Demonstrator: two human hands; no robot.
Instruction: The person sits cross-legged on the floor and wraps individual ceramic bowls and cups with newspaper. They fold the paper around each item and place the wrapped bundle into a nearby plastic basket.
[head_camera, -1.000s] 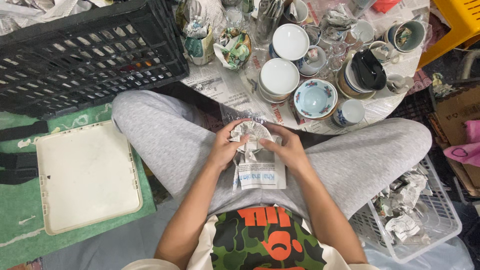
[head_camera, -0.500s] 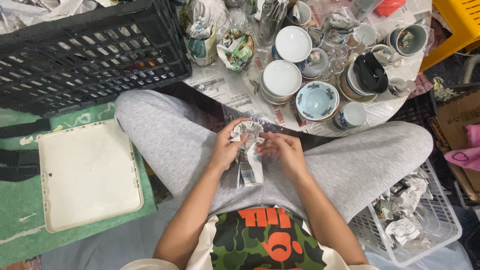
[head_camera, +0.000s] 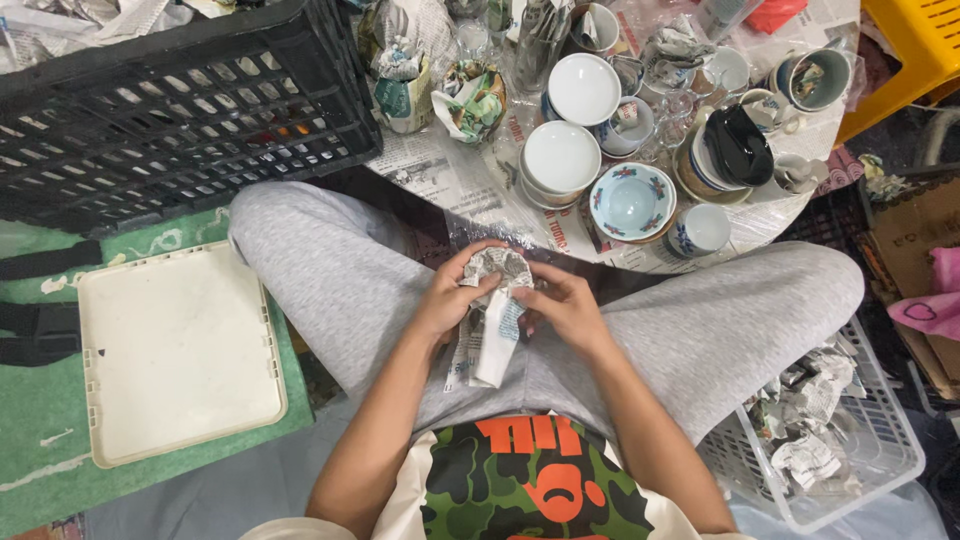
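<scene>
Newspaper-wrapped bundle (head_camera: 497, 300) between both hands

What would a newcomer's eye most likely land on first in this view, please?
Probably the two hands in the middle: the left hand and the right hand both grip a newspaper-wrapped item over the person's lap. Just beyond them, a low round table covered in newspaper is crowded with bowls and cups, among them a blue patterned bowl. A big black plastic crate fills the upper left.

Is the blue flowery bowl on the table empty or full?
Empty: the blue flowery bowl sits upright, its pale inside bare.
</scene>
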